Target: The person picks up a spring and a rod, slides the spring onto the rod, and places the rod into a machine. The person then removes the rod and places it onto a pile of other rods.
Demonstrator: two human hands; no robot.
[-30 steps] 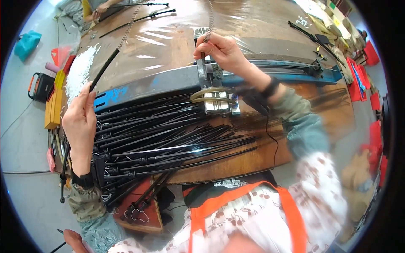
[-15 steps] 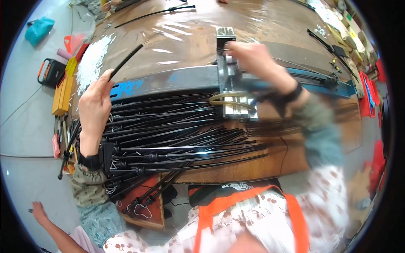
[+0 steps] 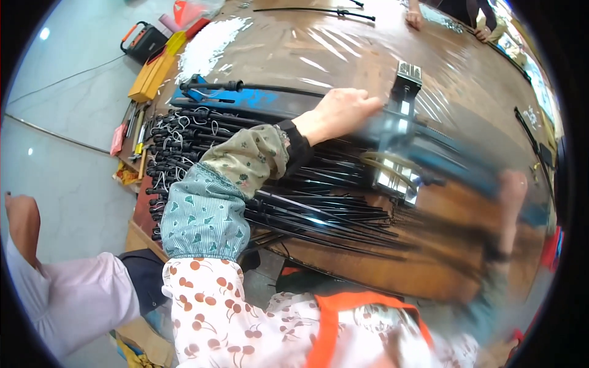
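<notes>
My left hand (image 3: pixel 343 113) reaches across the bench with its fingers drawn together, just left of an upright metal fixture (image 3: pixel 402 104). A long black rod (image 3: pixel 279 89) with a thick collared end runs along the blue-and-grey metal rail (image 3: pixel 261 98) and passes behind this hand, which appears closed on it. The fingertips partly hide the contact. My right hand (image 3: pixel 512 187) is far to the right, by the rail's right part, smeared by motion; its fingers cannot be made out. A yellowish hose (image 3: pixel 386 161) loops at the fixture's near side.
Many black rods (image 3: pixel 319 214) lie in a pile along the bench's near side, with white cords at their left ends. White small pieces (image 3: pixel 211 49) are heaped at the far left. Yellow bins (image 3: pixel 150 80) and tools edge the bench. Another person's arm (image 3: pixel 24 227) is at left; others' hands (image 3: pixel 415 18) are far off.
The view has swung left. My left hand has gone from the left end of the rail to beside the fixture, and my right hand has left the fixture toward the right.
</notes>
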